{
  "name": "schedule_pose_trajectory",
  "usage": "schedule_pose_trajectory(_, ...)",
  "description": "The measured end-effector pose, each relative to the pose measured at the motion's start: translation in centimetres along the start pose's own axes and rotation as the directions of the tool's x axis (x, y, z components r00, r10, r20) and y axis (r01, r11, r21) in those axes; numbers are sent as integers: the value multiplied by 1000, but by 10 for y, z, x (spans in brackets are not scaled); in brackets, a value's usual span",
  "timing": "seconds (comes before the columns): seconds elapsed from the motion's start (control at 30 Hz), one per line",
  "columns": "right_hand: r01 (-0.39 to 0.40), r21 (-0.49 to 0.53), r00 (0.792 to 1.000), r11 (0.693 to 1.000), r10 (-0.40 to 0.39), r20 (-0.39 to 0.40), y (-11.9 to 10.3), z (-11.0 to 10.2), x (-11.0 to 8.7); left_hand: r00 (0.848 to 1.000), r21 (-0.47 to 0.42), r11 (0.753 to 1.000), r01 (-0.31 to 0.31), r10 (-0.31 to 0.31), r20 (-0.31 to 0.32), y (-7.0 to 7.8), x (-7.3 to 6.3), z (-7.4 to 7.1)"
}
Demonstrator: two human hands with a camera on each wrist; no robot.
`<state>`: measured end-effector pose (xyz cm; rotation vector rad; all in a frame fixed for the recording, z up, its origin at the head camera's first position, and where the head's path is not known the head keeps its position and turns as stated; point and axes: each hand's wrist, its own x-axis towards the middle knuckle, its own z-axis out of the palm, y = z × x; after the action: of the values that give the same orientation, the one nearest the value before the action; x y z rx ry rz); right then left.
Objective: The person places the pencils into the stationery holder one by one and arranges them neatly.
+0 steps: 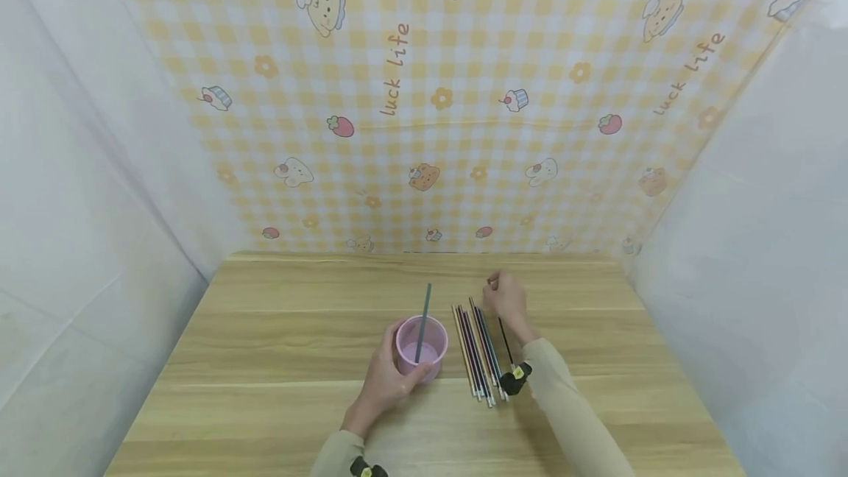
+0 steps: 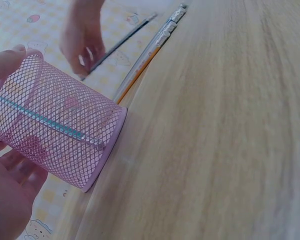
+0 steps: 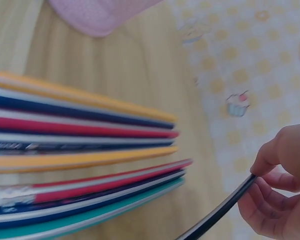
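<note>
A pink mesh pencil cup [image 2: 65, 115] stands upright on the table, and my left hand [image 1: 384, 381] grips it round the side. Inside it leans one green pencil [image 1: 424, 315]. To the right of the cup, my right hand [image 1: 506, 300] pinches a dark pencil [image 3: 215, 212] near one end between thumb and fingers. The pencil's other end reaches back under my wrist, tilted up off the table in the left wrist view. Between the two hands lies a row of several pencils, among them a yellow pencil [image 3: 90, 95] and a green-blue pencil [image 3: 105, 212].
The wooden table [image 1: 278, 359] extends around the cup and pencils. A yellow checked cloth [image 1: 444, 131] with cartoon prints hangs at its back edge. White sheets [image 1: 86, 190] flank the table on both sides.
</note>
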<state>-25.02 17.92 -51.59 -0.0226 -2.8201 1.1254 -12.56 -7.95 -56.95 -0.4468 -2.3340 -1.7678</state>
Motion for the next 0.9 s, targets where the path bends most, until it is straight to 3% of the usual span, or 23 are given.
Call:
schedule_pose_trajectory(0.33, 161, 42, 982, 986, -156, -104, -35, -29, 5, 999, -52, 998, 45, -46, -20, 3, -1, 2)
schedule_pose_trajectory(0.47, 237, 53, 962, 970, -226, -155, -48, -37, 4, 999, -59, 997, 40, -42, -33, 13, -1, 2)
schedule_pose_trajectory(0.6, 252, 68, 954, 965, -237, -182, -66, -44, -1, 999, -69, 997, 34, -36, -28, 23, 0, 0)
schedule_pose_trajectory(0.73, 225, 104, 959, 969, -201, -202, -88, -50, -7, 999, -55, 998, 28, -30, -26, 17, 1, 0)
schedule_pose_trajectory(0.9, 283, 156, 933, 946, -235, -271, -114, -54, -15, 999, -39, 999, 33, -34, -24, 3, 1, 1)
